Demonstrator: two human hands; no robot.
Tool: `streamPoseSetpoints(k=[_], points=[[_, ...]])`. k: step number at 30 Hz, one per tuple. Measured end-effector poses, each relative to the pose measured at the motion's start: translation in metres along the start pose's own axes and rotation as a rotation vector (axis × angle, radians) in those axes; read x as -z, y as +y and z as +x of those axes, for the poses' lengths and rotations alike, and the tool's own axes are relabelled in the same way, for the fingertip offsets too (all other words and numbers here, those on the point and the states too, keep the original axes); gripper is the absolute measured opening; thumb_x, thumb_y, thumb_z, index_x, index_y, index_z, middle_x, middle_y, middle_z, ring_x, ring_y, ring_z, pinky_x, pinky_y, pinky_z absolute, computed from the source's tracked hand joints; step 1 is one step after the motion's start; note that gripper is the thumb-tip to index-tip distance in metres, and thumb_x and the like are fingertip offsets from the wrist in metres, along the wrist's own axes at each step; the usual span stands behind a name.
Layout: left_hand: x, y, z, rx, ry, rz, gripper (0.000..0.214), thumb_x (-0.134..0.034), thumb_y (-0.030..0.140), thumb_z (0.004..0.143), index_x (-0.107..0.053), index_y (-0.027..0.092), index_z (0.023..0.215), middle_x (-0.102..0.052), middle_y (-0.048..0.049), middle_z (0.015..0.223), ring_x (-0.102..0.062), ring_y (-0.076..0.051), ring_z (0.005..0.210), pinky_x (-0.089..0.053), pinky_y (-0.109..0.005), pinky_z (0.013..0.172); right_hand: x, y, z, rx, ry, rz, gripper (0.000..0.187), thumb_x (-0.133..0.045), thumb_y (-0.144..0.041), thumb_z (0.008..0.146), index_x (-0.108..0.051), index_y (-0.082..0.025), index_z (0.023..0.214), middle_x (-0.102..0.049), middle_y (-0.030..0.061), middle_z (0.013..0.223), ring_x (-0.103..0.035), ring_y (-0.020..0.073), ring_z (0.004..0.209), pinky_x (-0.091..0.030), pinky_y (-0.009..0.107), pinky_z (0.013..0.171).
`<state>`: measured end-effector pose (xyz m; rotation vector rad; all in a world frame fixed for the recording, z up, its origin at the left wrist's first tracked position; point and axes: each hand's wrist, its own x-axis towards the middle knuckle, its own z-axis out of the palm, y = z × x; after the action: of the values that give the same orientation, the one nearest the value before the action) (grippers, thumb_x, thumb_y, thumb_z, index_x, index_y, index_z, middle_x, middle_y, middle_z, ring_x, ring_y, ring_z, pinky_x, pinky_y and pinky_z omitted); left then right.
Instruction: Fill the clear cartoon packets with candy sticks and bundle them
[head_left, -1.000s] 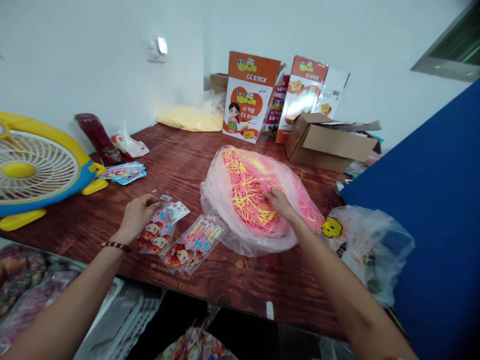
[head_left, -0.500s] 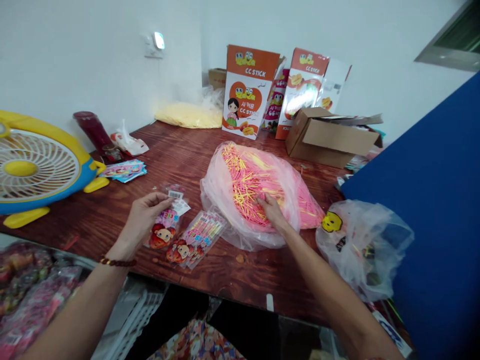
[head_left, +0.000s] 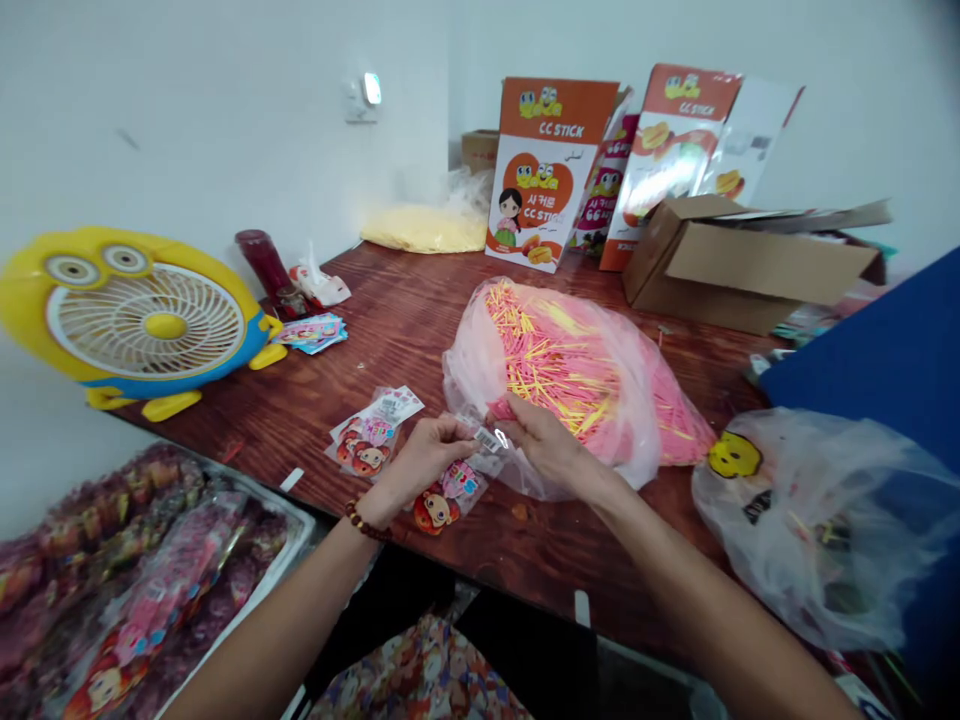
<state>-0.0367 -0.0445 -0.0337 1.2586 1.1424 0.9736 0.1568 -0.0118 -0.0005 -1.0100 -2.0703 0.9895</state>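
Packet (head_left: 490,441), clear, barcoded, pinched in left grip (head_left: 429,452), right grip (head_left: 546,440) seemingly round pink sticks (head_left: 501,408)

The brown table (head_left: 405,315) carries bagged sticks (head_left: 559,370), boxes (head_left: 555,170) and a fan (head_left: 165,325)

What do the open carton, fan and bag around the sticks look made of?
Carton: probably cardboard, matte; plain brown, folded open.
Fan: likely hard plastic, smooth; rounded, moulded-looking, brightly coloured.
Bag: likely thin plastic film, slight sheen; translucent, crumpled, sticks showing through.
Exact plastics: can't tell.
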Motion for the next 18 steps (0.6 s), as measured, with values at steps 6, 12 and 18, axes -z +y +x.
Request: streamPoseSetpoints(k=[6, 12, 18], points=[[0.01, -0.008, -0.005, 0.013, -0.024, 0.163, 0.028, -0.069, 0.038, 0.074, -0.062, 0.013, 0.063, -0.047, 0.0046, 0.054, -0.035, -0.008, 0.051, -0.026, -0.023, 0.051, -0.009, 0.004, 0.0, 0.052, -0.117, -0.288, 0.009, -0.045, -0.017, 0.086, -0.043, -0.022, 0.079, -0.057, -0.0001, 0.073, -0.047, 0.0144, 0.064, -0.031, 0.026, 0.06], [0.011, -0.014, -0.009, -0.014, -0.06, 0.143, 0.032, -0.068, 0.041, 0.077, -0.058, 0.014, 0.062, -0.044, 0.0053, 0.055, -0.034, -0.008, 0.051, -0.025, -0.023, 0.051, -0.013, 0.009, -0.003, 0.046, -0.155, -0.217, 0.011, -0.042, -0.022, 0.091, -0.044, -0.022, 0.081, -0.06, 0.0003, 0.076, -0.051, 0.0148, 0.067, -0.034, 0.025, 0.062], [0.007, -0.012, -0.012, -0.011, -0.032, 0.171, 0.026, -0.068, 0.037, 0.076, -0.059, 0.015, 0.065, -0.048, 0.0046, 0.059, -0.038, -0.009, 0.054, -0.028, -0.023, 0.053, -0.019, 0.009, -0.006, 0.028, -0.147, -0.274, 0.003, -0.048, -0.022, 0.089, -0.048, -0.023, 0.086, -0.06, 0.0004, 0.078, -0.052, 0.0157, 0.069, -0.032, 0.026, 0.062]])
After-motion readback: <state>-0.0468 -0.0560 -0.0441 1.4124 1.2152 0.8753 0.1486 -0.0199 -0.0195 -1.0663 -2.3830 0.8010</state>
